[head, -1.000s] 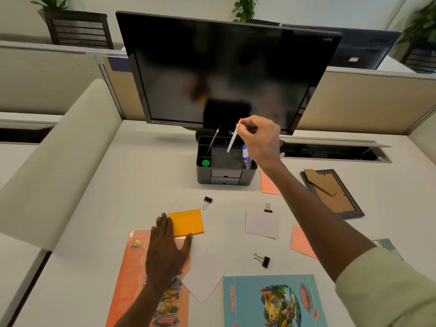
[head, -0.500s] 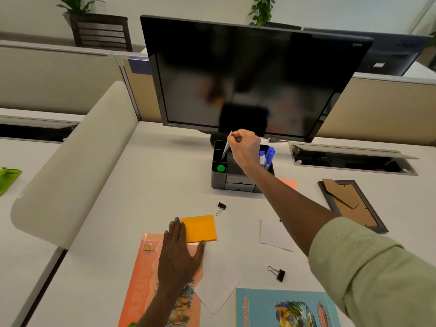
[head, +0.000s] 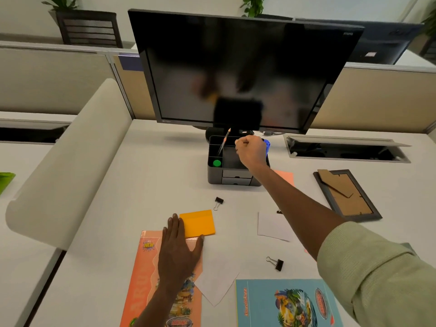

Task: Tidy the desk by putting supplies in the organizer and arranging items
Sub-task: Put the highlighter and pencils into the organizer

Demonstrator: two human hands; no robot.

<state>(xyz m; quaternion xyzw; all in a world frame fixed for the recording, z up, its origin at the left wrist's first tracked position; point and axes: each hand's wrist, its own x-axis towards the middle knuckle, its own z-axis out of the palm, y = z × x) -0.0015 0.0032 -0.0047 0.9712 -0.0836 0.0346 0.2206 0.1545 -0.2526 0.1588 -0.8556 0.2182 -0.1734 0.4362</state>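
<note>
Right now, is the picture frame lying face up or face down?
Face down: the picture frame shows its brown backing board and easel stand.

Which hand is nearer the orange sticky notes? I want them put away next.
Left. The left hand lies flat on the booklet, fingertips touching the orange sticky notes; the right hand is up over the organizer.

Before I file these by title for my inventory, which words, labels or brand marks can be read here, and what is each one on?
"ALL NEW": starburst on the orange booklet under the left hand.
Orange booklet's spine title and bottom badge: too blurred to read.
Blue booklet: spine text and oval badge too blurred.
Monitor: brand mark at its top right corner too small to read.
</note>
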